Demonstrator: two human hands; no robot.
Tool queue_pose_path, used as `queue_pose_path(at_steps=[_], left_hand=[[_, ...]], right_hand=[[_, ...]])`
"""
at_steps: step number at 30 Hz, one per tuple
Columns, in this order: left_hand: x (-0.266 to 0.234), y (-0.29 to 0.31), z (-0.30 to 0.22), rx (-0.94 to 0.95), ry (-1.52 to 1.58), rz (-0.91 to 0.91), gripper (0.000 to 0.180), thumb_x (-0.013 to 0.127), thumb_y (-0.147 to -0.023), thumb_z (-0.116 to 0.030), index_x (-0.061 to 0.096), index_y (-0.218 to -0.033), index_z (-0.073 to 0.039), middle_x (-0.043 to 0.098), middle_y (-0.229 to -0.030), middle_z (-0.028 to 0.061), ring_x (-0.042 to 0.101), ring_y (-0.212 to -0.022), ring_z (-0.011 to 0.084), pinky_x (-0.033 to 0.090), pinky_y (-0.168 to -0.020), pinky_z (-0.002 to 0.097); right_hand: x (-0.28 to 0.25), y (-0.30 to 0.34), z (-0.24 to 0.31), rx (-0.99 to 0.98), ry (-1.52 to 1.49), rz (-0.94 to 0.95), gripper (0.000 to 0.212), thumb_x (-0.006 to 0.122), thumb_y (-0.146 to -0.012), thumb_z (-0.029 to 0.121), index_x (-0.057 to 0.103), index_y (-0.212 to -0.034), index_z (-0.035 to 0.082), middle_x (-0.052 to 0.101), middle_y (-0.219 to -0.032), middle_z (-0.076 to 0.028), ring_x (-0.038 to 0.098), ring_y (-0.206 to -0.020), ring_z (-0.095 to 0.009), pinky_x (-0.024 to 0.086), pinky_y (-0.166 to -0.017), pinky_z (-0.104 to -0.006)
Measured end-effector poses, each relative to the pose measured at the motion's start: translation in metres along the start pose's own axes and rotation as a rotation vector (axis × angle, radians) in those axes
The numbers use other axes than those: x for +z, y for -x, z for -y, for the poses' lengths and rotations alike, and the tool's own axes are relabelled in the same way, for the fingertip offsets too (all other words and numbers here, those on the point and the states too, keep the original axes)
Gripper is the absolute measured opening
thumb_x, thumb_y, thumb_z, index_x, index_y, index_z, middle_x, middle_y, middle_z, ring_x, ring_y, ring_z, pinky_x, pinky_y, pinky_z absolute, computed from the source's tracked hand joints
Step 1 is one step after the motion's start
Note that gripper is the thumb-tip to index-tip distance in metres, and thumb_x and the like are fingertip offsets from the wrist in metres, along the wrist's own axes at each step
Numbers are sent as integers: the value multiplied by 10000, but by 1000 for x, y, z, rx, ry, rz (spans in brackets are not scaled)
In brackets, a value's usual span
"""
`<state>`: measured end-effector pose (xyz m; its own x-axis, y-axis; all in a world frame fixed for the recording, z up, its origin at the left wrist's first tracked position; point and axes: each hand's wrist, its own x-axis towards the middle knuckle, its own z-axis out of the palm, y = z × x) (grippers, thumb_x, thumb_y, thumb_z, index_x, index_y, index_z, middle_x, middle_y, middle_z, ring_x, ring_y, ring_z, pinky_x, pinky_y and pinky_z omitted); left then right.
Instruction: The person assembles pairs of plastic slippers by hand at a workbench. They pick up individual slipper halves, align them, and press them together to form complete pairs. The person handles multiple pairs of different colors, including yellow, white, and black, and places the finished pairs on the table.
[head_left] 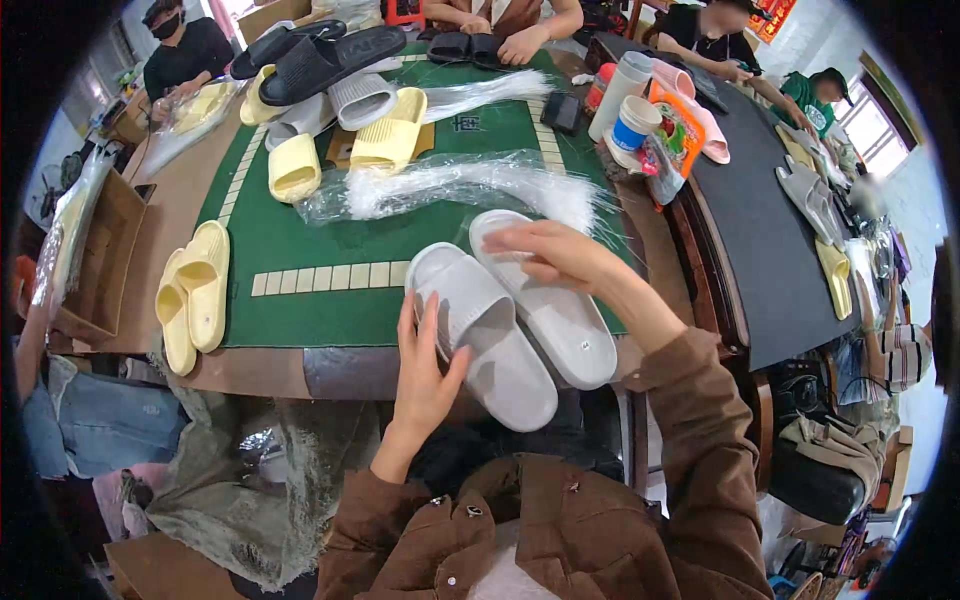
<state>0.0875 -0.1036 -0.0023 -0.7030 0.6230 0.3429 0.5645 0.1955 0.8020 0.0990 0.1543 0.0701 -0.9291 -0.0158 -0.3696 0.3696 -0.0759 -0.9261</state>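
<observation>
A pair of pale grey slide slippers lies side by side at the near edge of the table, heels toward me and reaching past the edge. My left hand [428, 370] rests at the side of the left grey slipper [505, 375], its fingers spread along the strap and the thumb over the footbed. Across the toe end of the right grey slipper [568, 335] lies my right hand [555, 255], fingers stretched out to the left and hiding most of the strap. Beyond them is a bundle of white plastic strands [460, 190] in clear film.
A pair of yellow slippers [205, 290] sits at the left edge of the green mat [330, 325]. Black, grey and yellow slippers pile up at the back. White tiles [325, 278] form a row. Containers [632, 130] stand at right. Other people work around the tables.
</observation>
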Motion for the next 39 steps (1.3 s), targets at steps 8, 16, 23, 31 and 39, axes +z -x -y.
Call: queue_pose_path(at_steps=[8, 16, 23, 31, 39], left_hand=[[3, 3, 11, -31, -94, 78, 659, 606, -885, -94, 311, -1470, -32, 114, -1544, 256, 166, -1427, 420, 190, -1146, 472], [2, -10, 15, -34, -23, 89, 566, 498, -929, -27, 323, -1466, -29, 134, -1544, 250, 184, -1424, 421, 215, -1142, 458], [-13, -35, 40, 3, -18, 18, 485, 425, -942, 5, 400, -1425, -35, 282, -1506, 229, 278, -1402, 381, 255, -1132, 406], [7, -24, 27, 111, -119, -102, 431, 487, -948, -92, 465, -1374, -30, 319, -1488, 221, 272, -1387, 413, 233, -1127, 470], [-19, 1, -71, 95, 477, 188, 304, 591, -870, -41, 610, -1168, 17, 649, -1052, 123, 618, -844, 190, 486, -758, 289]], right_hand=[[-34, 102, 14, -753, 1145, -1107, 133, 588, -917, 89, 641, -1022, 29, 667, -913, -136, 665, -795, -309, 521, -687, -354], [-29, 82, -72, -384, 1242, -709, 355, 634, -876, 203, 548, -1208, 115, 618, -932, -118, 646, -763, -350, 524, -641, -447], [7, 71, -76, -303, 914, -540, 299, 652, -865, 170, 530, -1095, 22, 655, -732, -166, 653, -729, -374, 489, -621, -440], [38, 92, -11, -563, 687, -599, 142, 615, -882, 59, 650, -1004, -5, 654, -825, -131, 611, -629, -174, 479, -599, -278], [90, 121, 1, -652, 492, 2, 159, 594, -896, 73, 673, -1029, 35, 670, -839, -101, 656, -728, -221, 492, -658, -307]])
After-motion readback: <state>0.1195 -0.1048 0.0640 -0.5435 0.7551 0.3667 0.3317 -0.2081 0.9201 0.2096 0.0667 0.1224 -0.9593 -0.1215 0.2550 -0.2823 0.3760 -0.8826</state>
